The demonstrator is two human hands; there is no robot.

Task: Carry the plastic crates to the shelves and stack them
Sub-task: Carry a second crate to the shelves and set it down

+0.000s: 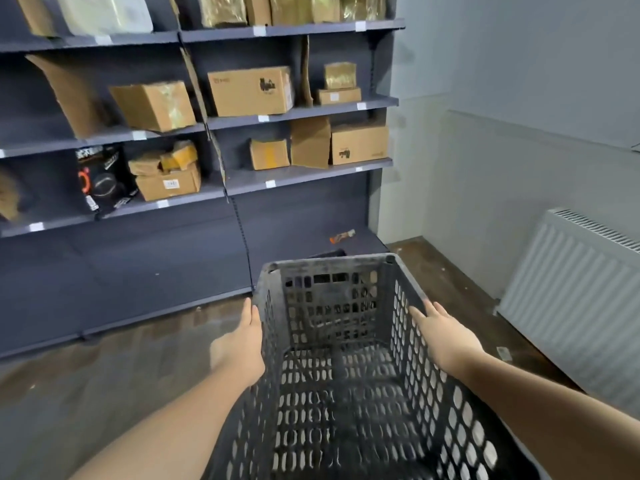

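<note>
A dark perforated plastic crate [346, 358] is carried at centre-near, long axis pointing toward the grey shelving unit [194, 133] at far-left. It is empty; the floor is seen through its mesh bottom.

The left hand [242, 344] is laid flat against the crate's left outer wall, fingers straight, nothing curled round the rim. The right hand [443, 337] is laid along the right wall's top edge, fingers extended forward and pressing inward. So the crate is held by a squeeze between two open palms, not by a hooked grip.

A second dark object [329, 253], possibly another crate's rim, is glimpsed just past the far edge, on the base shelf [367, 244]. Too hidden to confirm. A small orange-and-white wrapper [342, 235] lies on the same base shelf, far side.

Risks, judged from here:
- Slip: friction-only hold on perforated walls. If the squeeze is relaxed, or the crate is tilted for placement, it is likely dropped nose-first.
- Snag: the far rim could be caught on the base shelf lip or on the dark object if lowered too early.
- Misstack: if that object is a crate, corner posts must be lined up; a skewed set-down leaves it rocking.
- The wrapper could be trapped underneath, leaving the crate sitting unevenly.
- A radiator [571, 306] stands at right, near the right elbow's swing path.
</note>
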